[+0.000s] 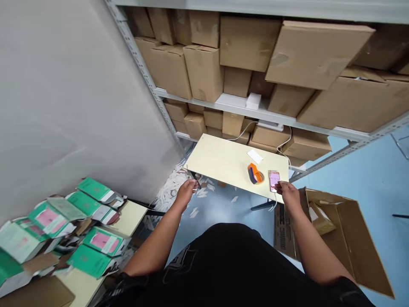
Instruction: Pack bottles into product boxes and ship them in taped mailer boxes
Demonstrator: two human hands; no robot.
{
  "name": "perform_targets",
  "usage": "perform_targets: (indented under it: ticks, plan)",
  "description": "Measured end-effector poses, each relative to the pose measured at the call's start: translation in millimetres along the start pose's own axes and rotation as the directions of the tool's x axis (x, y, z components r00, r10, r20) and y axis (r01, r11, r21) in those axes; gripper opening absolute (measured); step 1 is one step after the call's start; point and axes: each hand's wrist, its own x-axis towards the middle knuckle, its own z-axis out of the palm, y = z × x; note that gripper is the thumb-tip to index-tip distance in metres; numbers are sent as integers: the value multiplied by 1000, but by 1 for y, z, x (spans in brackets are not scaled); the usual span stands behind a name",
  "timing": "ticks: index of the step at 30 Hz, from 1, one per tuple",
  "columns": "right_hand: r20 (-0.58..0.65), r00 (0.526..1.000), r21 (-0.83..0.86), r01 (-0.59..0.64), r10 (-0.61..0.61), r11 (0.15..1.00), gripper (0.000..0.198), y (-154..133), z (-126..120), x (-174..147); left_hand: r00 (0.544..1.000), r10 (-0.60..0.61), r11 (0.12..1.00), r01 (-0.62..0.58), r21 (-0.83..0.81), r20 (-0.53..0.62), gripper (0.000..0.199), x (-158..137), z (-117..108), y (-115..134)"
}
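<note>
My right hand [288, 196] is at the right end of a cream table [217, 158], its fingers closed over the lower right edge of a phone [274, 179]. The phone's screen is lit pink, and a white cable runs from its lower end. My left hand [185, 194] hovers off the table's front left edge with fingers pinched together; what they hold, if anything, is too small to make out. Between the hands, an orange tape dispenser [252, 174] with a roll of tape [261, 177] lies on the table, near a white slip of paper [254, 156].
Shelves behind the table hold many cardboard boxes [204, 72] and a small white box [253, 101]. An open carton [348, 230] stands at right. Green boxes [92, 256] are heaped on a side table at left. Paper scraps [169, 187] litter the floor by the wall.
</note>
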Motion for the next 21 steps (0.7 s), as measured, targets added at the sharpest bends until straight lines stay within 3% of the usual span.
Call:
perform_targets:
  ticks: [3,7,11,15,21]
  plan:
    - [84,996,-48,15,-11,999,37,-11,33,-5,1000,3,1000,-3,-2,-21,55,3,-19,-3]
    - [235,972,-108,54,-27,993,38,-20,81,11,995,-41,999,39,-22,-86,48,3,-41,-15]
    - [395,918,-119,96,-41,988,42,-28,155,39,974,-90,995,81,-51,-209,39,-1,-65,-32]
    - [627,779,-174,131,7,976,43,-36,249,49,901,-110,994,104,-37,-420,35,-15,-93,-49]
    - [859,500,-242,207,110,948,44,-44,376,14,697,-157,978,206,-14,-700,30,-70,-123,-61]
